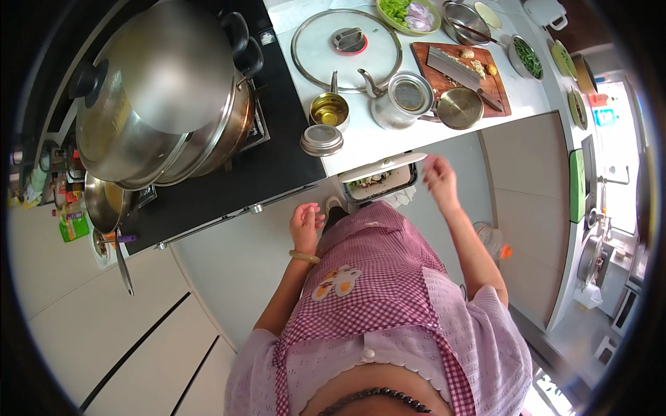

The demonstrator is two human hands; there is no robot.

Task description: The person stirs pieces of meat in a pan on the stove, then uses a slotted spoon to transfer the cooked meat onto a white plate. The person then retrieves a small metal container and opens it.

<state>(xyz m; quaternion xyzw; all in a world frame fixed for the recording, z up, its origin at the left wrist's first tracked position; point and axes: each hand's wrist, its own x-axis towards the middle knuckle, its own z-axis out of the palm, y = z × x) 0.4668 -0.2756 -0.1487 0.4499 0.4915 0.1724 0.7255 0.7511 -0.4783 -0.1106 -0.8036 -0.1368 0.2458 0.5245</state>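
Observation:
My left hand (305,225) hangs over the floor just off the stove's front edge, fingers loosely bent and apart, nothing visible in it. A beaded-looking tan bangle circles that wrist. My right hand (441,184) is raised beside the bin at the counter front, its fingers loosely spread and holding nothing that I can see. Its fingertips come close to the right end of the bin's pale lid (378,168); whether they touch it cannot be made out. The waste bin (399,188) stands with its lid tipped up, and scraps of greens show inside.
A large steamer pot (163,156) stands on the black stove (277,132). On the white counter are a glass lid (312,52), an oil pot (329,111), a kettle (394,114), a steel bowl (460,109), and a cutting board (499,83) with a cleaver (454,71) and garlic.

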